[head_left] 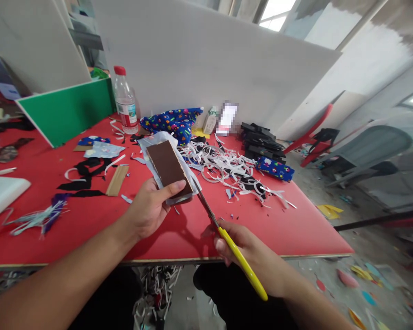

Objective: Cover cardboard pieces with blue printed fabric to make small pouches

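Water bottle (125,101), green board (69,111), paper scraps (227,167) on red table (289,224).

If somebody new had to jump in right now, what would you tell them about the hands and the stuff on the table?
Left hand: holds the dark brown rectangular card on pale fabric, thumb pressed on top.
Right hand: grips the yellow-handled scissors, blades at the fabric's right edge.
Red table: heap of white and black cut strips, stack of black pieces, blue patterned wrapped block, clear plastic bottle with red cap.
Done: plenty of trimming, judging by the scraps.
Left: pale fabric sticks out around the card, uncut.
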The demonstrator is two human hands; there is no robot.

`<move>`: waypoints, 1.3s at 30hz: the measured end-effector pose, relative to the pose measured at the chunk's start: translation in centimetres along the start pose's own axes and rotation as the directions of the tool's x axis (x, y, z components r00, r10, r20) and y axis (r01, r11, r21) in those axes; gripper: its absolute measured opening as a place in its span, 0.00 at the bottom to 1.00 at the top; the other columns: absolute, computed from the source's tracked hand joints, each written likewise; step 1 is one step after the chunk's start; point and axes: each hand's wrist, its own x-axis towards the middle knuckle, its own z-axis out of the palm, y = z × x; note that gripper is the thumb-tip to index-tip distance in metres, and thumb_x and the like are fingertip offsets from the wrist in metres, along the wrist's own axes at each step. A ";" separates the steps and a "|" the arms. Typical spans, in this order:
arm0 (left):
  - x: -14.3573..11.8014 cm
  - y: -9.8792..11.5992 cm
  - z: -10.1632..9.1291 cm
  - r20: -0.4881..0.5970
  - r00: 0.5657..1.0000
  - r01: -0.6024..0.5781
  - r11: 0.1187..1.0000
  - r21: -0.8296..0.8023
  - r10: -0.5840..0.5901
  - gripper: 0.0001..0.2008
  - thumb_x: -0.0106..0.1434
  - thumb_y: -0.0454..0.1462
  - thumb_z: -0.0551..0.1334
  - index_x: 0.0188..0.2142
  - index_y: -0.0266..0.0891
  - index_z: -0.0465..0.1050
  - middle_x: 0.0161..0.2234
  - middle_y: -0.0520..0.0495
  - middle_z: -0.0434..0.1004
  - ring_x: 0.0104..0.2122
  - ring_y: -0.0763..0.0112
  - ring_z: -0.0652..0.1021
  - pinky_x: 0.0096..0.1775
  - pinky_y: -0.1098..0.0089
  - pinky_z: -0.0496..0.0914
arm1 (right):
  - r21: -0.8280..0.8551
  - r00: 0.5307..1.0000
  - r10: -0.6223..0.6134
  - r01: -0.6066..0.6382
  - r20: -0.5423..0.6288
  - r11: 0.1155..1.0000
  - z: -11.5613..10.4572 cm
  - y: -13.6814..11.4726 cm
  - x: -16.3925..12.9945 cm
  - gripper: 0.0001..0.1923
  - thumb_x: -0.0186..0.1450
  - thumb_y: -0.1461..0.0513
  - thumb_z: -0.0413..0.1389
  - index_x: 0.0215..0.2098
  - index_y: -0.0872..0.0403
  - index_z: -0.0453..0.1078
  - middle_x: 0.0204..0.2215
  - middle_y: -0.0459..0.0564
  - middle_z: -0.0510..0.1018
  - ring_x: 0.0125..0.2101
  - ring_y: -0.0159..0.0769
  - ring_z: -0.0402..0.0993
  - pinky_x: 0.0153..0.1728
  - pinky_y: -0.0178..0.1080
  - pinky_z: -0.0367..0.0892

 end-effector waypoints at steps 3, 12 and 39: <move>0.0 -0.1 -0.2 0.002 1.000 -0.014 1.000 -0.011 0.014 0.16 0.55 0.32 0.79 0.43 0.38 0.84 0.40 0.47 0.88 0.37 0.68 0.86 0.42 0.70 0.84 | 0.043 1.000 0.001 -0.002 0.023 0.999 0.2 0.1 0.1 0.39 0.60 0.26 0.52 0.35 0.52 0.65 0.27 0.42 0.65 0.28 0.31 0.59 0.30 0.37 0.58; -0.1 0.0 0.0 0.011 1.000 -0.007 0.999 -0.046 0.007 0.14 0.54 0.32 0.78 0.40 0.36 0.84 0.38 0.47 0.88 0.36 0.67 0.86 0.39 0.70 0.84 | 0.159 0.999 0.014 -0.019 0.032 0.987 0.8 1.0 0.2 0.38 0.60 0.26 0.54 0.34 0.51 0.64 0.23 0.39 0.61 0.22 0.28 0.57 0.23 0.34 0.54; -0.6 0.0 0.2 0.124 0.992 0.015 1.000 0.003 -0.015 0.12 0.57 0.32 0.76 0.42 0.38 0.85 0.41 0.47 0.89 0.40 0.66 0.87 0.45 0.70 0.82 | 0.230 0.998 -0.052 0.046 0.023 0.972 1.6 1.1 0.1 0.34 0.64 0.29 0.54 0.34 0.51 0.62 0.24 0.38 0.60 0.23 0.27 0.50 0.24 0.36 0.47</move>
